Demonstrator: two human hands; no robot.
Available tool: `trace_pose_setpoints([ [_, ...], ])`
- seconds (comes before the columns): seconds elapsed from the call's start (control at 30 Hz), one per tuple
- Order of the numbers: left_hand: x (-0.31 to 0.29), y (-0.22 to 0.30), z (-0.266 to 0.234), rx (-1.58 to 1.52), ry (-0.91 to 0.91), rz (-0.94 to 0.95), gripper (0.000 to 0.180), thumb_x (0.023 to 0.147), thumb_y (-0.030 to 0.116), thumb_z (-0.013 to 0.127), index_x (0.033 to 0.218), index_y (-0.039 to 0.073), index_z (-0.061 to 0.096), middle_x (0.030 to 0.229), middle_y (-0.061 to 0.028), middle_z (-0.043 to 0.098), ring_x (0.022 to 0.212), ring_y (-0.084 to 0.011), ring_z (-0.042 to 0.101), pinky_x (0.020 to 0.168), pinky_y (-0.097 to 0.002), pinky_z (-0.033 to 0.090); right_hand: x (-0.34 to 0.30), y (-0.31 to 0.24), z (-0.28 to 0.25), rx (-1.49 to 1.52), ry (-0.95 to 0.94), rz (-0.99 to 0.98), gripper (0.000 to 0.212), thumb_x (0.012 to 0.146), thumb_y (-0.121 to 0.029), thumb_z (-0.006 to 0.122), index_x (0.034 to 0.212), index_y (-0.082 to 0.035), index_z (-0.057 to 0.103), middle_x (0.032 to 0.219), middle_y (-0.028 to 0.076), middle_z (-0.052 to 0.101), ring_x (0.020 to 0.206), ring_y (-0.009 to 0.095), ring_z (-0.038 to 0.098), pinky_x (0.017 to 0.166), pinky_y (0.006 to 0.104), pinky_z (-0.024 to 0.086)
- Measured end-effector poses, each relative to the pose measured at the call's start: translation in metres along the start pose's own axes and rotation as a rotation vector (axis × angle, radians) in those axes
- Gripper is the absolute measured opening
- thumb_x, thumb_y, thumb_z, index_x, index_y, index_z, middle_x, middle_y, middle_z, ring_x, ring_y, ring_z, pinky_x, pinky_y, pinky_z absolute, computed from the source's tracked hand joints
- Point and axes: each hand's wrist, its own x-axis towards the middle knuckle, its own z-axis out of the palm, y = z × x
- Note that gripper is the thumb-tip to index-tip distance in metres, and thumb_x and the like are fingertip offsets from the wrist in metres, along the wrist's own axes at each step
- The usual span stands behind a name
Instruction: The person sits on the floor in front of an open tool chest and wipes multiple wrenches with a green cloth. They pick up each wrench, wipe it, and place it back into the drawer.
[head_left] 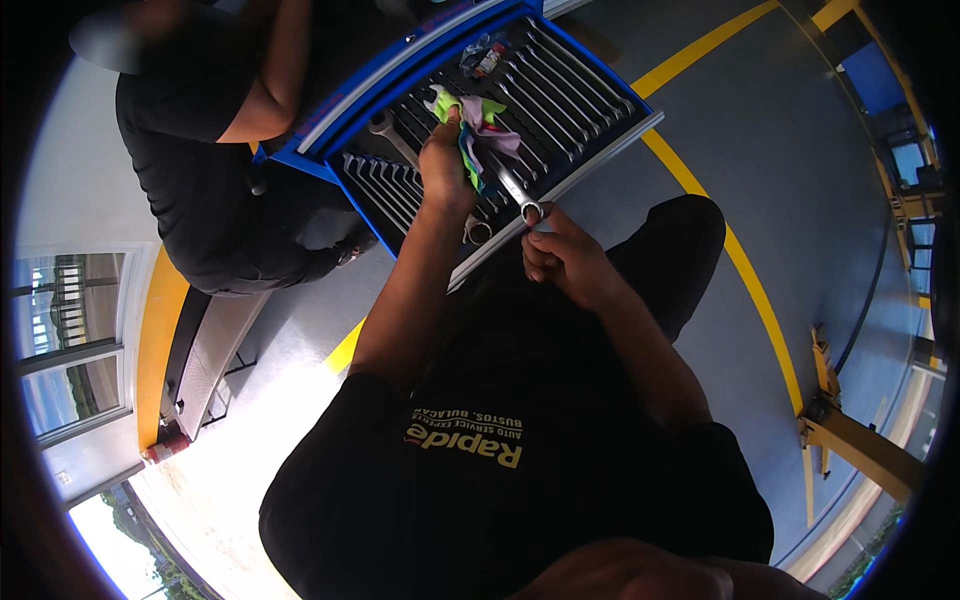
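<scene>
My right hand [570, 256] grips the ring end of a shiny combination wrench [514, 188], which slants up and left over an open tool drawer. My left hand [446, 168] is closed on a crumpled multicoloured cloth [490, 132], green, pink and blue. The cloth covers the wrench's far end, so that end is hidden. Beneath both hands lies the blue drawer [362, 212] with rows of wrenches. A larger wrench [399, 145] lies left of the cloth, and a big ring end [478, 231] shows below my left hand.
A person in dark clothes [200, 190] sits or crouches at the left, close to the drawer. Small packaged items [486, 58] lie at the drawer's back. Yellow lines [745, 262] cross the grey floor. A yellow metal arm [862, 446] stands at the lower right.
</scene>
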Motion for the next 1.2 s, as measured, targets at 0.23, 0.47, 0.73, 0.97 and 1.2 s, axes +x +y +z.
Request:
trace_pose_setpoints([
  [0.23,0.006,0.009,-0.011,-0.131,-0.093,0.014,0.033,0.103,0.026,0.047,0.119,-0.001,0.058,0.104,-0.0173,0.068,0.093,-0.0316,0.07,0.088,-0.0473,0.057,-0.015,-0.012,-0.007,0.009,0.064,-0.049,0.022,0.103,-0.029,0.047,0.102,-0.007,0.051,0.073,-0.002,0.037,0.067,0.015,0.046,0.068,0.0311,0.042],
  [0.47,0.012,0.034,-0.04,0.287,-0.265,0.035,0.017,0.097,0.015,0.057,0.1,-0.001,0.064,0.087,-0.0106,0.068,0.073,-0.0203,0.067,0.073,-0.0332,0.057,-0.028,-0.038,-0.025,-0.123,0.249,-0.152,0.036,0.104,-0.038,0.046,0.085,-0.008,0.052,0.07,0.0,0.038,0.068,0.015,0.048,0.069,0.0303,0.042],
  [0.73,-0.022,0.025,-0.027,1.266,0.042,0.567,0.026,0.1,0.022,0.063,0.088,0.0,0.058,0.064,-0.0075,0.057,0.059,-0.0103,0.049,0.056,-0.0299,0.043,-0.035,-0.047,-0.023,-0.182,0.328,-0.043,0.034,0.103,-0.037,0.047,0.084,-0.009,0.051,0.068,0.001,0.045,0.066,0.015,0.052,0.068,0.0302,0.043],
  [0.97,-0.02,0.033,-0.031,0.889,0.08,0.636,0.031,0.103,0.032,0.058,0.105,0.002,0.065,0.08,0.0006,0.06,0.075,-0.006,0.054,0.064,-0.0247,0.042,-0.032,-0.038,0.005,-0.073,0.242,-0.044,0.034,0.104,-0.038,0.045,0.085,-0.01,0.05,0.069,0.001,0.046,0.066,0.016,0.053,0.068,0.03,0.043],
  [1.2,-0.016,0.048,0.002,-0.038,0.002,0.242,0.037,0.107,0.034,0.042,0.117,0.002,0.059,0.11,-0.0141,0.066,0.101,-0.0266,0.066,0.092,-0.0418,0.054,-0.026,-0.038,0.017,-0.291,0.202,-0.125,0.037,0.106,-0.04,0.043,0.086,-0.01,0.049,0.07,0.0,0.049,0.066,0.013,0.055,0.066,0.0278,0.04],
])
